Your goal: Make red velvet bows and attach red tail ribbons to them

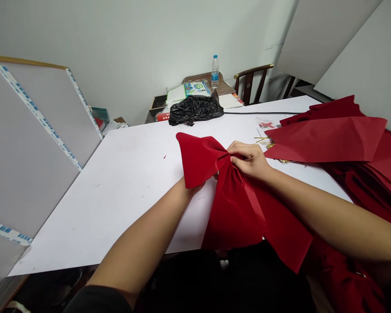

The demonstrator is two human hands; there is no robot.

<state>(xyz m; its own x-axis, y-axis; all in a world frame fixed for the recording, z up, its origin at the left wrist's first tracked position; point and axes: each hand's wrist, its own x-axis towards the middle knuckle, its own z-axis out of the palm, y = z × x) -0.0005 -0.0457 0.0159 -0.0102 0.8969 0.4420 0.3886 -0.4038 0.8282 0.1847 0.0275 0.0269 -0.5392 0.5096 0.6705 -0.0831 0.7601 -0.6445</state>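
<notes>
A large red velvet bow (202,158) is held up over the front part of the white table, gathered at its middle, with wide tails hanging toward my lap. My right hand (249,160) pinches the gathered knot between thumb and fingers. Most of my left hand (198,188) is behind the bow's left loop; only a bit of it shows below the loop, and its fingers are hidden. Right of my right hand lie gold twist ties (263,140) and a small clear bag (265,124).
Red cloth pieces (326,139) are piled at the right of the white table (127,182). At the back are a black plastic bag (195,108), a water bottle (214,74) and a wooden chair (249,84). White panels (45,113) stand on the left.
</notes>
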